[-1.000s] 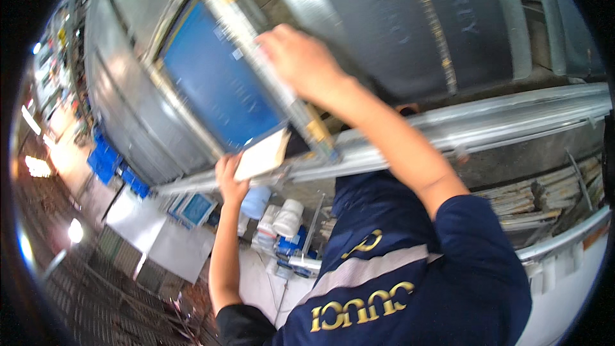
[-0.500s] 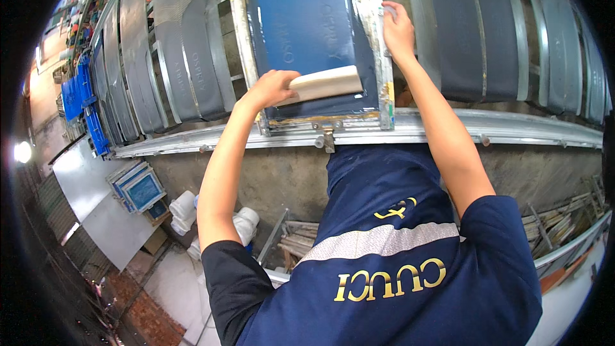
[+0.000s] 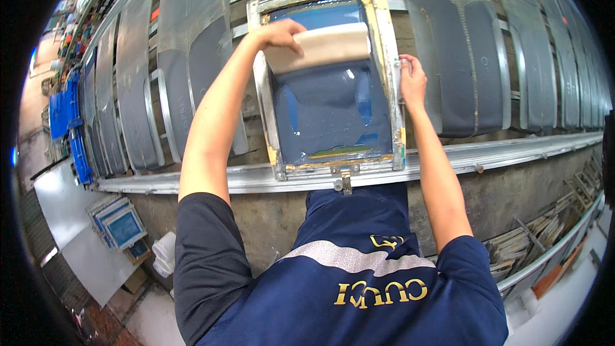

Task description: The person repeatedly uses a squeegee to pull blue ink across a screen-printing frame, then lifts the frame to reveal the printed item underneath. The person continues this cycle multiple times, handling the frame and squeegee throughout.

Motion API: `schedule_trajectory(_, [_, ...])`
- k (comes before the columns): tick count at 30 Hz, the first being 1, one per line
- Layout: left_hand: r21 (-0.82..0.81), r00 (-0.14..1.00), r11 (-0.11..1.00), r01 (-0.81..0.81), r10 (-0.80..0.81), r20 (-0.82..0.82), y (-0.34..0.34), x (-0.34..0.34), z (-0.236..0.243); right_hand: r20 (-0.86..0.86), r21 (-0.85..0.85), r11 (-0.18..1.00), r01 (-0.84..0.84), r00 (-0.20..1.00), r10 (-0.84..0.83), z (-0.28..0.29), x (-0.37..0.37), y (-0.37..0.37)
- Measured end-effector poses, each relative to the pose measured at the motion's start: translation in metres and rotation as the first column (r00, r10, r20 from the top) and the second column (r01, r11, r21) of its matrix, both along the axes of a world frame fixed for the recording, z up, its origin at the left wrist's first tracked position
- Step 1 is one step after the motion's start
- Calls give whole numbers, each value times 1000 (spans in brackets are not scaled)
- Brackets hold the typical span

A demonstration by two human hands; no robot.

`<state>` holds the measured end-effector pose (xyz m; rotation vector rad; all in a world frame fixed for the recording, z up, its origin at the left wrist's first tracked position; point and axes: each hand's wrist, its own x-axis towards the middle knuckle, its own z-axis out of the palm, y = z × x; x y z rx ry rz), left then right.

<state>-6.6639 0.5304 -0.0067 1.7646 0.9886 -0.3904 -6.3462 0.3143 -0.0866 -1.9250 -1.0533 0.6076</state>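
Observation:
A screen printing frame (image 3: 266, 115) with a pale, paint-stained rim lies across the long table. My left hand (image 3: 280, 34) grips a cream-coloured squeegee (image 3: 333, 45) by its left end. The squeegee spans much of the screen's width near the far end, and its lower edge meets the mesh. Dark grey ink (image 3: 320, 96) coats the mesh on the near side, with blue patches showing through; beyond the squeegee the mesh looks bluer. On the frame's right rail, my right hand (image 3: 412, 81) is closed at the outer edge, its fingertips partly hidden.
Grey panels (image 3: 451, 64) lie in rows on both sides of the frame. A metal rail (image 3: 448, 152) runs along the table's near edge, with a small clamp (image 3: 346, 182) at the frame. Spare screens (image 3: 123, 225) and a white container (image 3: 164, 253) stand low at left.
My left hand has pushed the squeegee from the near end toward the far end. Dark ink now covers mesh that showed blue before. My right hand still holds the frame's right side.

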Motion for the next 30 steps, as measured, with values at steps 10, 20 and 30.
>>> schedule_trajectory(10, [901, 993, 422, -104, 87, 74, -118, 23, -19, -2, 86, 996, 14, 1000, -14, 13, 1, 0])
schedule_trajectory(20, [843, 992, 524, -124, 97, 85, -374, -7, -22, 44, 124, 992, -3, 999, -2, 2, 5, 6])
schedule_trajectory(30, [613, 989, 778, -138, 80, 122, -310, -42, 1, 114, 36, 998, -45, 993, 41, 1, 7, 1])
